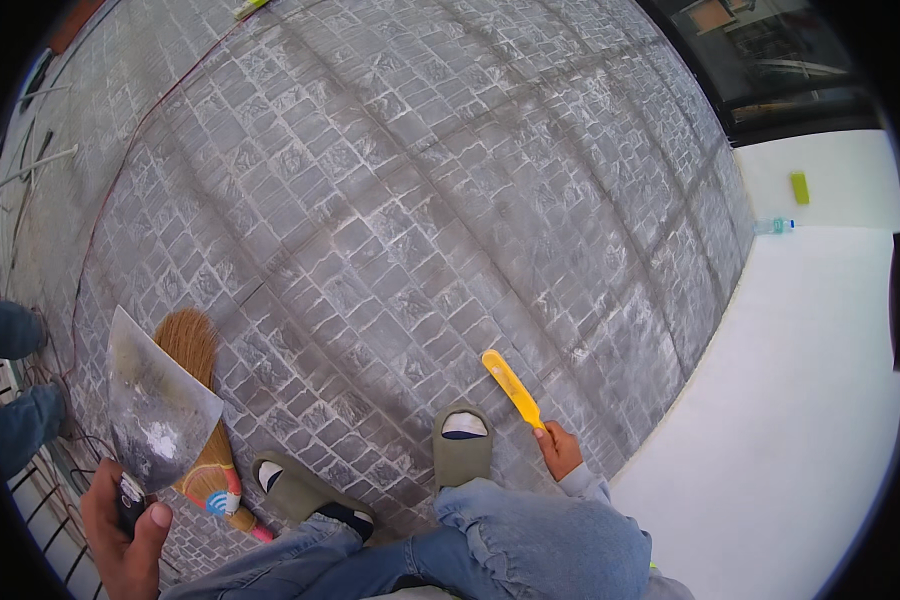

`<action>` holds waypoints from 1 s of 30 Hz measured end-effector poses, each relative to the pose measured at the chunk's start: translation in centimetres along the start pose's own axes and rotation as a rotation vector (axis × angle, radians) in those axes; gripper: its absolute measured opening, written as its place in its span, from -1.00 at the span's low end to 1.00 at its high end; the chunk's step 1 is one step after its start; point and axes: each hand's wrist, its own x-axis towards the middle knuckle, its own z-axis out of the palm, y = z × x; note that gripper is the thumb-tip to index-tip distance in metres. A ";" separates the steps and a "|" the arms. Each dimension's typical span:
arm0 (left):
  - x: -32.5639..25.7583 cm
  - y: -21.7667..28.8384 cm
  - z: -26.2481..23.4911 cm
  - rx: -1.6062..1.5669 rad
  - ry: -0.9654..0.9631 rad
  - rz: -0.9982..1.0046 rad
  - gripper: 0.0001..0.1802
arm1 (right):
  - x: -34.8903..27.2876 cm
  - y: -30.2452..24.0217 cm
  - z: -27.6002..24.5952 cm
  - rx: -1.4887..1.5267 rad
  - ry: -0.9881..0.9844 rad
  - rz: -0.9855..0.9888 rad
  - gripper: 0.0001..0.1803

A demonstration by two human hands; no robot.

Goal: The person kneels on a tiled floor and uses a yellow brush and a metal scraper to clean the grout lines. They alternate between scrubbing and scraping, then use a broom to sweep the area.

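Note:
At the lower left, my left hand [128,535] is closed around the black handle of a wide putty knife [165,400]. Its flared, dusty metal blade points up and away from me. Behind the blade, a straw broom [192,335] with a coloured band lies on the floor, partly covered by it. My right hand [560,450], near the middle right, grips the end of a slim yellow plastic tool [511,388] with a rounded tip and a dirty face. Whether it has bristles underneath is hidden. The tool is held over the floor, beyond my right knee.
Grey stone-patterned paving [400,230] spreads ahead, streaked with pale dust. A white ledge [760,400] borders it on the right, with a plastic bottle [775,226] and a yellow-green block [800,188]. Another person's legs [20,430], cables and railings are on the left.

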 end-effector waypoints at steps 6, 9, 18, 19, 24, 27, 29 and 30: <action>1.1 1.4 0.1 0.329 -0.185 0.198 -0.50 | -0.1 -1.3 -0.2 -0.129 0.029 0.049 -0.58; 1.3 2.7 1.1 0.142 -0.169 0.124 -0.40 | 4.5 -4.0 0.7 -0.296 0.075 0.014 -0.53; 0.4 8.4 3.4 0.297 -0.321 0.125 -0.38 | 20.8 -15.0 3.1 -0.281 0.084 -0.185 -0.36; 0.4 8.0 3.5 0.311 -0.294 0.149 -0.39 | 19.7 -14.4 2.5 -0.303 0.048 -0.142 -0.37; 0.5 3.2 1.7 0.078 -0.125 0.030 -0.38 | 8.3 -6.3 -0.2 -0.336 0.016 -0.022 -0.43; 0.4 1.0 0.5 -0.079 -0.064 -0.069 -0.51 | 6.9 -4.8 -0.4 -0.336 -0.038 0.030 -0.45; 0.1 1.0 0.2 -0.115 -0.050 -0.111 -0.56 | 10.1 -7.3 0.3 -0.331 -0.006 -0.007 -0.44; 0.1 1.4 0.2 -0.082 -0.132 -0.044 -0.61 | 13.8 -9.6 1.1 -0.348 0.036 -0.050 -0.43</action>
